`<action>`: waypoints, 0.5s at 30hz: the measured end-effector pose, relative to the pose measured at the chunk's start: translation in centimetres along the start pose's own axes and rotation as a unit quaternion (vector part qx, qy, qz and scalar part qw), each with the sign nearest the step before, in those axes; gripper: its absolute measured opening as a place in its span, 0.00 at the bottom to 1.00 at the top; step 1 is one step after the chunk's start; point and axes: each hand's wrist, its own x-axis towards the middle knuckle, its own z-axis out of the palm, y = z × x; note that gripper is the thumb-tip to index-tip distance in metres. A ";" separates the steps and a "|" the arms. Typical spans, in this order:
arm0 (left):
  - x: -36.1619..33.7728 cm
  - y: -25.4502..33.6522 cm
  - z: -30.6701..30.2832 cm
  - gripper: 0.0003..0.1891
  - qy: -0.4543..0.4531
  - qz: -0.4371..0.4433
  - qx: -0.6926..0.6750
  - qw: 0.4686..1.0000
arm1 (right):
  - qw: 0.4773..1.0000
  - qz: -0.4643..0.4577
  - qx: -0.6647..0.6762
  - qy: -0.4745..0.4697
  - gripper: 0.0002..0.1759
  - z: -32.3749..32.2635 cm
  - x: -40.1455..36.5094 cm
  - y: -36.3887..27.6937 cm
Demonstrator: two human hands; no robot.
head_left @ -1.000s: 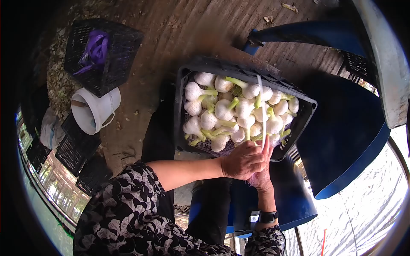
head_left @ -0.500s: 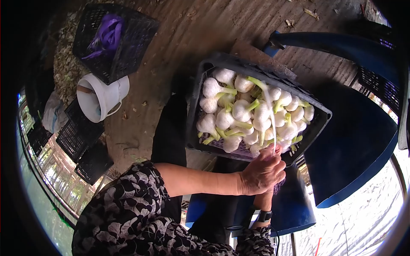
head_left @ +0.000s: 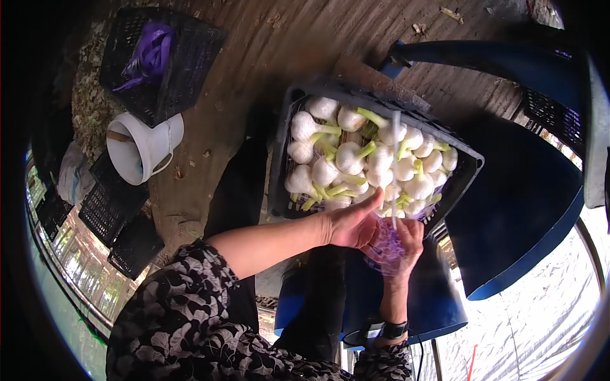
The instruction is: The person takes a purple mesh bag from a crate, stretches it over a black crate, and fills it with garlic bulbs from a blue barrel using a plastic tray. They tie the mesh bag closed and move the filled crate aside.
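A black plastic crate (head_left: 471,170) full of white garlic bulbs (head_left: 380,159) with cut green stems is in front of me. At its near edge, my left hand (head_left: 352,225) has its thumb stretched out and its palm turned towards the other hand. The fingers of my left hand are partly behind a purple mesh net (head_left: 385,253). My right hand (head_left: 412,244), below which a dark watch is worn, is closed on the net. A narrow white strip (head_left: 395,165) rises from between the hands over the bulbs; which fingers hold it is hard to see.
On the left, a black crate (head_left: 190,76) holds purple netting (head_left: 151,54), beside a white bucket (head_left: 166,141) lying tipped. More black crates (head_left: 109,197) are further left. A large blue container (head_left: 515,222) stands to the right, with a blue bar (head_left: 483,58) above.
My hands have come apart from their clasp. The left has opened and moved left, showing the purple net between them. The view has shifted slightly.
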 end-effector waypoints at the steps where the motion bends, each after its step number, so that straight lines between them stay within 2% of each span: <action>1: 0.7 0.9 0.4 0.38 0.015 -0.019 -0.016 1.000 | 0.996 -0.052 -0.067 0.006 0.18 0.2 0.2 -0.4; 2: 1.6 1.5 0.2 0.36 0.065 -0.083 0.005 0.994 | 0.991 -0.069 -0.111 -0.037 0.18 0.1 0.4 -1.7; 3: 2.5 2.0 -0.1 0.36 0.061 -0.081 0.010 0.995 | 0.979 -0.103 -0.165 -0.065 0.15 0.6 0.3 -1.6; 5: 3.7 2.8 -0.3 0.29 0.211 -0.150 0.119 0.958 | 0.966 -0.113 -0.202 -0.114 0.11 1.1 0.6 -1.3; 6: 4.1 3.3 0.2 0.23 0.189 -0.123 0.098 0.969 | 0.959 -0.164 -0.209 -0.098 0.08 1.5 1.2 -1.0; 7: 3.6 4.1 0.2 0.17 0.132 -0.063 0.123 0.982 | 0.951 -0.143 -0.230 -0.146 0.08 1.5 1.2 -1.1; 9: 5.3 4.1 -1.2 0.13 0.221 -0.040 -0.013 0.974 | 0.961 -0.157 -0.194 -0.122 0.14 0.5 1.6 -1.5; 11: 5.7 3.8 -1.8 0.11 0.229 -0.040 -0.057 0.971 | 0.976 -0.128 -0.142 -0.101 0.17 -1.8 0.9 -1.2; 12: 5.7 3.8 -2.1 0.10 0.236 -0.039 -0.103 0.965 | 0.971 -0.102 -0.200 -0.079 0.17 -3.5 0.5 -2.0; 13: 5.9 3.7 -3.1 0.10 0.237 -0.040 -0.107 0.965 | 0.967 -0.095 -0.231 -0.052 0.12 -5.2 -0.1 -1.8; 14: 6.3 3.5 -5.0 0.10 0.164 -0.058 -0.130 0.976 | 0.969 -0.080 -0.232 -0.038 0.12 -6.6 -0.7 -0.9; 15: 6.6 3.2 -6.0 0.10 0.091 -0.077 -0.151 0.981 | 0.987 0.004 -0.162 -0.005 0.10 -7.6 -2.1 0.6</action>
